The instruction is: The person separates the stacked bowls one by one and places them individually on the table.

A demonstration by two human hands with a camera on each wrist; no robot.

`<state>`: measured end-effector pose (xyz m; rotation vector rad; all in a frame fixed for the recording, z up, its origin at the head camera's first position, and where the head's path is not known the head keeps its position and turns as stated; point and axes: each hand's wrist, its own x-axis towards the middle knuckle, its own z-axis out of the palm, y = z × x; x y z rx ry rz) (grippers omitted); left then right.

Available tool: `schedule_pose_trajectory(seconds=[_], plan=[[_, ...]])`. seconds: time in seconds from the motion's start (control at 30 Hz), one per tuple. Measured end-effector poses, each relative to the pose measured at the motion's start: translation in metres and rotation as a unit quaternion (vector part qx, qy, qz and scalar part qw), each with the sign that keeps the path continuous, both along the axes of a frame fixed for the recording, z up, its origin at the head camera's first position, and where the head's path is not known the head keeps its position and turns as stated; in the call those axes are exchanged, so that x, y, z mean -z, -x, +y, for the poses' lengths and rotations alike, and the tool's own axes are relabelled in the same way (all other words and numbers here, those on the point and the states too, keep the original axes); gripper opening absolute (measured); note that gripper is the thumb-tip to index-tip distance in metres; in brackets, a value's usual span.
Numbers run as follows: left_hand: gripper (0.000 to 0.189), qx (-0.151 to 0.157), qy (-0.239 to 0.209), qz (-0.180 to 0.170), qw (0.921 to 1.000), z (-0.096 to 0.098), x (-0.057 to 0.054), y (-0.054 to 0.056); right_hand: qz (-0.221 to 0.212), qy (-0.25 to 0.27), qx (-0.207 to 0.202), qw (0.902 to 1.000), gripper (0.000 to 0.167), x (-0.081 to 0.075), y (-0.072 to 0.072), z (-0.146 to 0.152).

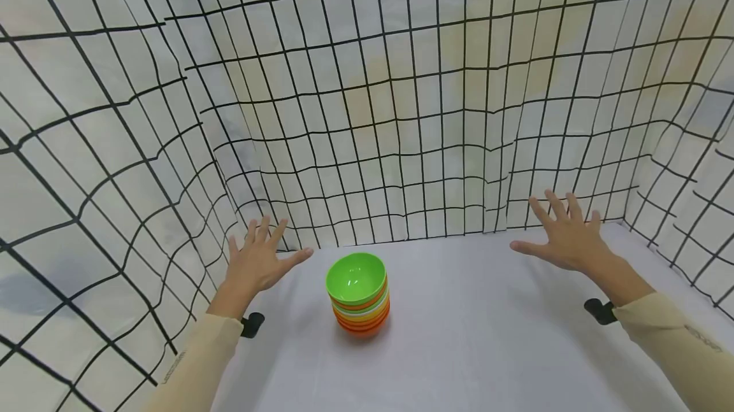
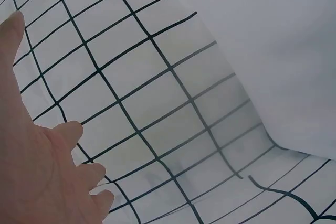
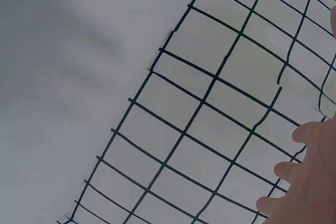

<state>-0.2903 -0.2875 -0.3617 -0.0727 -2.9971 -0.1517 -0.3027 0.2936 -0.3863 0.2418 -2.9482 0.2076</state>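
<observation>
A stack of nested bowls (image 1: 358, 294) stands on the white table, a bright green one on top and orange, yellow, white and green rims below. To its left my left hand (image 1: 256, 260) is held in the air with fingers spread, apart from the bowls. Far to the right my right hand (image 1: 568, 237) also hovers with spread fingers, touching nothing. In the left wrist view the left hand (image 2: 44, 150) appears at the left edge, holding nothing. The right wrist view has the right hand (image 3: 304, 182) at its lower right, likewise holding nothing.
White cloth walls (image 1: 401, 100) with a black grid enclose the back and both sides. The white tabletop (image 1: 447, 323) meets the back wall behind the bowls. A dark strap piece (image 1: 599, 311) sits at the right wrist, another (image 1: 252, 325) at the left.
</observation>
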Motion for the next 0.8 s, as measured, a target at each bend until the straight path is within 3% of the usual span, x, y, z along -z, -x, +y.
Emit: schedule_pose_trajectory(seconds=[0.23,0.43,0.67,0.8], plan=[[0.108,0.008,0.003,0.023,0.9997,-0.001,0.001,-0.018,0.020,-0.005,-0.017,0.9997,0.115,0.002,-0.014,-0.013],[0.104,0.018,-0.010,0.038,0.9991,0.003,0.008,-0.044,0.040,0.001,-0.048,0.9980,0.110,0.006,-0.034,-0.034],[0.104,0.029,-0.038,0.050,0.9976,0.010,0.026,-0.080,0.060,0.044,-0.101,0.9921,0.103,0.015,-0.056,-0.060],[0.098,0.054,-0.097,0.047,0.9927,0.014,0.037,-0.093,0.049,0.084,-0.127,0.9872,0.098,0.020,-0.063,-0.071]])
